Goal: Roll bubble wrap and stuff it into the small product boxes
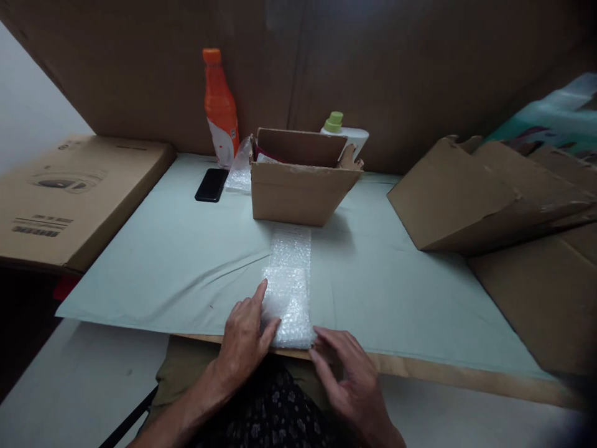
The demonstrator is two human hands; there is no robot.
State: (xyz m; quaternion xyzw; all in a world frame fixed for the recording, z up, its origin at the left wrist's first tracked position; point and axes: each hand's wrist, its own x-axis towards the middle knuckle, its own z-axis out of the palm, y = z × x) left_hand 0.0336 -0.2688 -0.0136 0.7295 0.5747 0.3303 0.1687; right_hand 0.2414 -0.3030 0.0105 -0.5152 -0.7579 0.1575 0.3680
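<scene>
While a small open carton (293,196) stood towards the back of a worktop (448,372) covered in pale green cloth (396,292), a strip of bubble wrap (285,305) lay directly in front of it. The strip ran from the foot of the carton to the worktop's near edge, and its near part looked doubled, one layer over another.

A person's left hand (246,326) lay on the side of the strip, in front of the carton and a little to its left, with forefinger and thumb spread apart against the plastic. The right hand (347,370) was at the strip's near right corner, in front of the carton and slightly to its right, thumb below and fingers above; whether they pinched the corner could not be told.

To the left of the carton, a smaller piece of bubble wrap (240,177) sat just beside it, then a black phone (211,185), with an orange bottle (220,99) upright behind. A white bottle with a green cap (357,138) showed behind the carton's right end. Well to the carton's left lay a flat printed box (84,193); well to its right, brown cardboard boxes (454,196) leaned at an angle.
</scene>
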